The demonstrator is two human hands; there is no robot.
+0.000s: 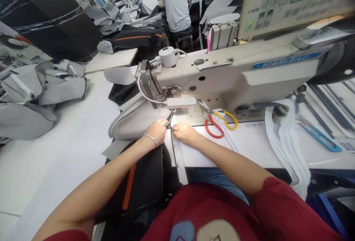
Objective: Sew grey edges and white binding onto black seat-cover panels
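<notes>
A cream sewing machine (222, 74) stands on the white table (61, 148). A grey fabric piece (133, 121) with piped edge lies under its needle area. My left hand (157, 130), a bracelet on the wrist, is closed, pinching the fabric edge just in front of the presser foot. My right hand (184, 132) lies right beside it, fingers curled and pressed down on a narrow strip (176, 156) that runs toward me. Black fabric with an orange stripe (141, 182) hangs off the table edge below my left forearm.
Red- and yellow-handled scissors (217, 124) lie right of my hands. White strips (285, 148) hang at the right, blue snips (321, 137) beyond. Grey cut pieces (36, 97) pile at the left. A person in a grey shirt (176, 0) sits at the far back.
</notes>
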